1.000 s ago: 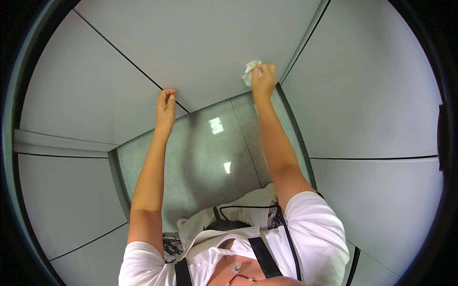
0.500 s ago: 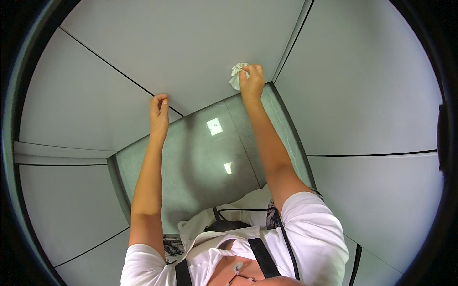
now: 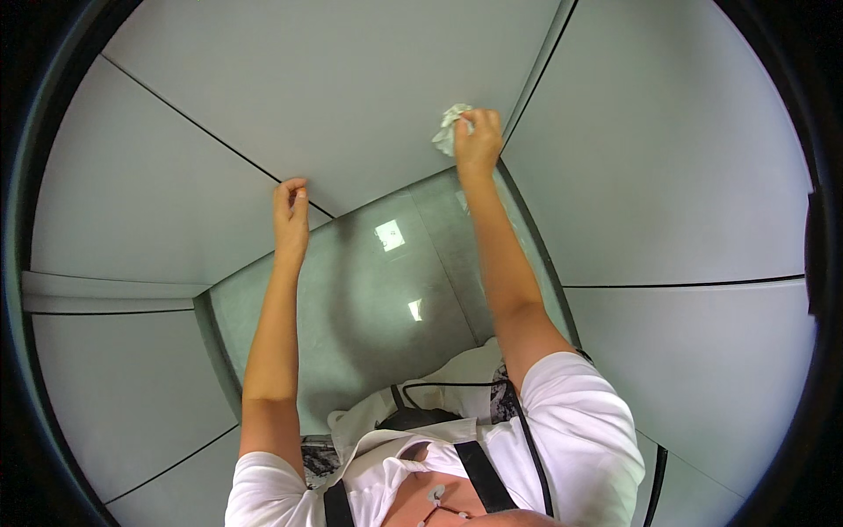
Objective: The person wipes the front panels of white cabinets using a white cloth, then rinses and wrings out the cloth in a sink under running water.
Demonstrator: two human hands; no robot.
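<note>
White crumpled cloth point(image 3: 445, 137) is in your right hand point(image 3: 480, 147), up at the pale front wall panel point(image 3: 369, 79), near its right-hand corner and just above the floor edge. Right grip: fingers closed in a pinch on the cloth, most of it bunching out to the left of your fingers. Can't tell how hard it presses on the panel.

Your left hand point(image 3: 291, 211) is by the black seam point(image 3: 189, 118) in that wall, fingers half curled. Can't tell if it touches the panel or holds anything.

Below your hands: glossy grey floor point(image 3: 378, 294), two bright reflections on it. Right wall point(image 3: 676, 167) is pale too. You've got black straps point(image 3: 485, 474) over a white shirt point(image 3: 580, 426).
</note>
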